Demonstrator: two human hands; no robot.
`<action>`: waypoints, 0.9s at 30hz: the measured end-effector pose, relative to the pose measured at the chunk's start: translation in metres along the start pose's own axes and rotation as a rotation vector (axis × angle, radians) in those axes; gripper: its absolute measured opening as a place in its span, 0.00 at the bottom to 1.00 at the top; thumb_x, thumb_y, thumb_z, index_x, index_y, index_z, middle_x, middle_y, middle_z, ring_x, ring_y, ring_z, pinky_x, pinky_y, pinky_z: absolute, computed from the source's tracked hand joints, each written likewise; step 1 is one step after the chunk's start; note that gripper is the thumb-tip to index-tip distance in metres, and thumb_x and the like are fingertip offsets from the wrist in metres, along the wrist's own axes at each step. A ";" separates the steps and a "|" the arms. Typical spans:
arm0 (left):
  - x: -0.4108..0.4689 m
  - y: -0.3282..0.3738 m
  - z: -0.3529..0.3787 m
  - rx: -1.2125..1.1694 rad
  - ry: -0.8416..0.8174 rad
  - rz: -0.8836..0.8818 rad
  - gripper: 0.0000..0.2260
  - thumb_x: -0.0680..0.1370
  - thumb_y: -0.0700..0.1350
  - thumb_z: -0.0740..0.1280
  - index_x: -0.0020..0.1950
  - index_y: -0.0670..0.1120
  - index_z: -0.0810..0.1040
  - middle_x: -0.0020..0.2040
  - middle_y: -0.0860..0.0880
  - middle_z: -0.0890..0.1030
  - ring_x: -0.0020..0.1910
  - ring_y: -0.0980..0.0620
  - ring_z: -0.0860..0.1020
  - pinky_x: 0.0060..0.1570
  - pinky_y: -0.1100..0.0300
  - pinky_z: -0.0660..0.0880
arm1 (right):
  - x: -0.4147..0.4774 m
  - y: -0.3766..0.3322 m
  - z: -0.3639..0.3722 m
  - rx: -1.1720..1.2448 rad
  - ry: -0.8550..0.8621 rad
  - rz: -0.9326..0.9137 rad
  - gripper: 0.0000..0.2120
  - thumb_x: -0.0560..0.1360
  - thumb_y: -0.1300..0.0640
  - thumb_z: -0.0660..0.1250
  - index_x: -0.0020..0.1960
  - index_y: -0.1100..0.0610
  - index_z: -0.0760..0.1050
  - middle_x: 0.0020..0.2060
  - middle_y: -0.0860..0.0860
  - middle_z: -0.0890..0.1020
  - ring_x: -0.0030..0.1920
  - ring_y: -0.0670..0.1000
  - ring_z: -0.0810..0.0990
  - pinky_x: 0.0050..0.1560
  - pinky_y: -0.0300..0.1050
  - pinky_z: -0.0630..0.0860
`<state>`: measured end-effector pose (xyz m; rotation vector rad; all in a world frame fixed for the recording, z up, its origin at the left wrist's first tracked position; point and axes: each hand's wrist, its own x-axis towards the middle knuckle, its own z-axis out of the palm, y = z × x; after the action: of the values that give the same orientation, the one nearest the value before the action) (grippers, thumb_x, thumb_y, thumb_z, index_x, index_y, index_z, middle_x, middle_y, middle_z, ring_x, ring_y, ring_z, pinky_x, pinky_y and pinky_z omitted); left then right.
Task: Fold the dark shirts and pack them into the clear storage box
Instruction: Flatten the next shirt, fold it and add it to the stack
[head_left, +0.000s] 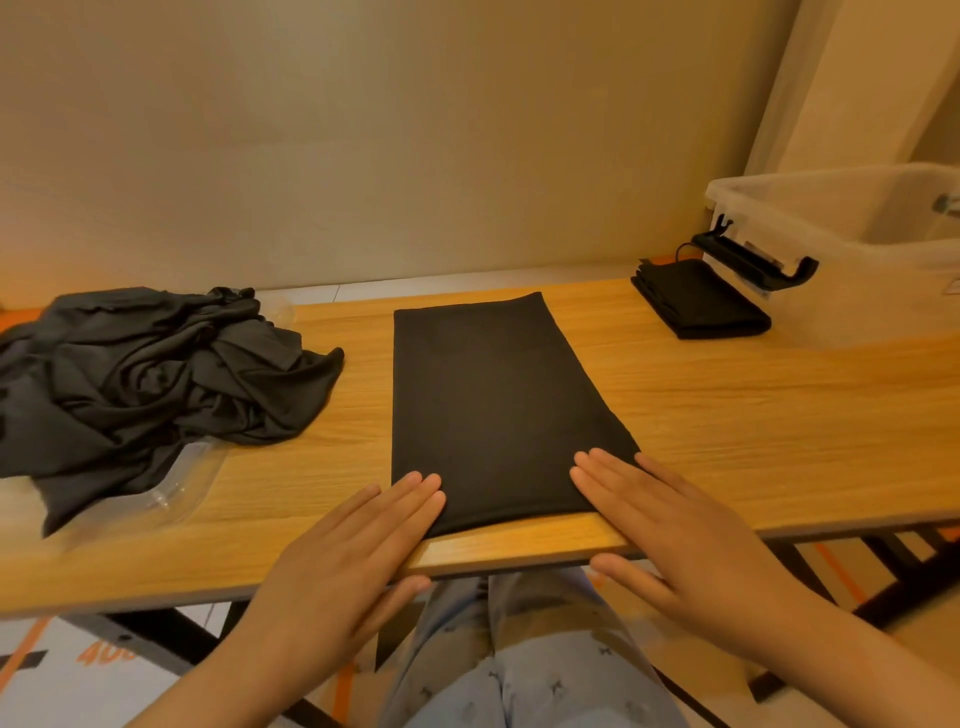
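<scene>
Half-folded dark shirt (493, 410): long panel, centre of tabletop (727, 415), near end at the front edge. Left hand (358, 540) and right hand (680, 535): fingers flat, spread, gripping nothing, pressing its near corners. Folded shirt (698, 299): touching the clear storage box (857, 260), cut off right. Crumpled pile (150, 374): left, count unclear.
</scene>
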<state>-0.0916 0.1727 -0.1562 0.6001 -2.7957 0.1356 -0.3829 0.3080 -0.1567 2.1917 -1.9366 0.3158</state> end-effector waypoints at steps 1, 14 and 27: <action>-0.002 0.001 0.002 -0.019 0.058 0.011 0.25 0.81 0.55 0.56 0.76 0.48 0.63 0.75 0.51 0.65 0.74 0.56 0.62 0.74 0.59 0.56 | -0.002 -0.001 0.003 0.024 0.054 -0.019 0.27 0.82 0.40 0.48 0.76 0.51 0.61 0.73 0.47 0.66 0.74 0.43 0.60 0.73 0.41 0.53; -0.016 0.013 -0.011 -0.197 0.280 0.039 0.13 0.80 0.48 0.62 0.61 0.48 0.80 0.58 0.54 0.82 0.60 0.60 0.78 0.63 0.55 0.73 | -0.016 -0.001 -0.012 0.208 0.353 -0.211 0.15 0.81 0.52 0.60 0.57 0.58 0.81 0.52 0.49 0.84 0.54 0.45 0.81 0.54 0.40 0.75; 0.024 0.002 -0.068 -0.635 0.267 -0.246 0.07 0.76 0.57 0.65 0.52 0.61 0.79 0.48 0.65 0.81 0.49 0.65 0.79 0.51 0.74 0.72 | 0.029 0.009 -0.061 0.478 0.301 0.013 0.12 0.78 0.44 0.59 0.56 0.44 0.77 0.47 0.29 0.76 0.51 0.30 0.75 0.50 0.28 0.73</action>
<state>-0.0968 0.1755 -0.0840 0.6835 -2.2923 -0.6445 -0.3898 0.2970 -0.0899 2.2231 -1.8445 1.1428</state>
